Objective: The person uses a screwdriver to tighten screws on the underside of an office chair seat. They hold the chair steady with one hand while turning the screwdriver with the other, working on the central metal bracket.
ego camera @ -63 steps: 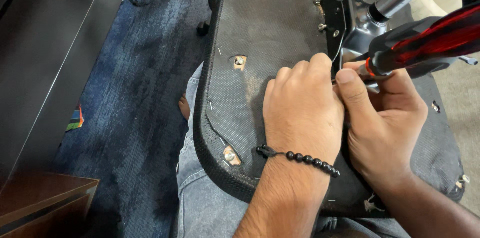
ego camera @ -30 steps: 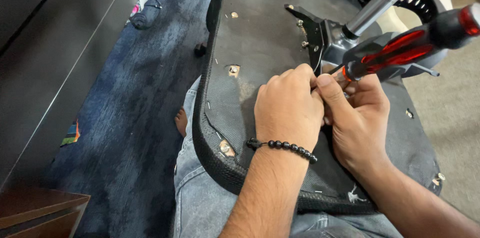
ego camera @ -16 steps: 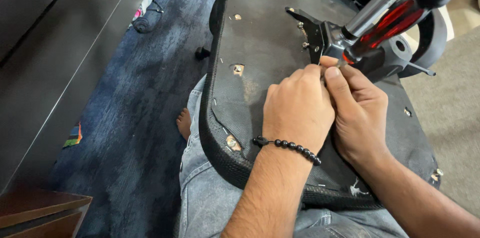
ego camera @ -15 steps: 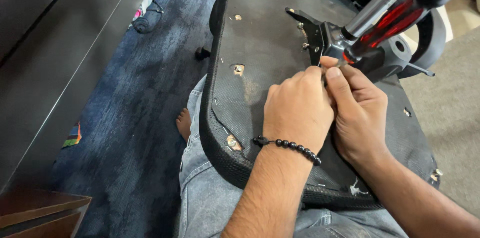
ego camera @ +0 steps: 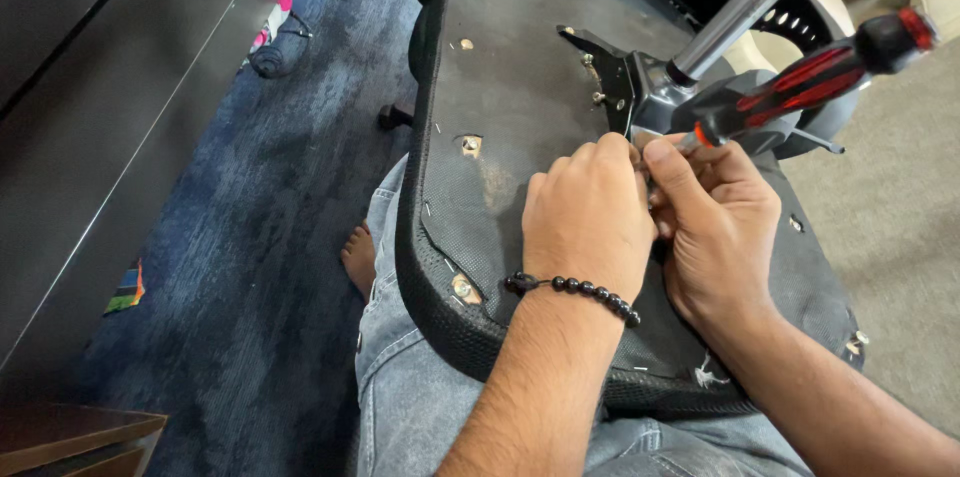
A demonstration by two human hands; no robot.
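An upturned office chair seat (ego camera: pixel 520 87) lies across the person's lap, its black fabric underside facing up and the metal mounting bracket (ego camera: pixel 610 87) with the chrome gas column (ego camera: pixel 750 2) rising from it near the far edge. The right hand (ego camera: pixel 715 227) is closed around the shaft end of a red and black screwdriver (ego camera: pixel 810 82), whose handle slants up and to the right, while the left hand (ego camera: pixel 590 217) is curled in a loose fist pressed against the right, its fingertips gathered at the point where the tip meets the seat just beside the bracket; what sits under the tip is hidden by the knuckles, so I cannot tell whether it is a screw or a staple. To do this step well, I judge the left fingers should steady the tip rather than cover it, the tool should line up straight with the fastener instead of slanting, and firm downward pressure should come before any turn, so the tip does not skid into the fabric or the fingers. The seat rests only on the knees, so bracing it with the forearm, where the beaded bracelet (ego camera: pixel 575 287) sits, would help
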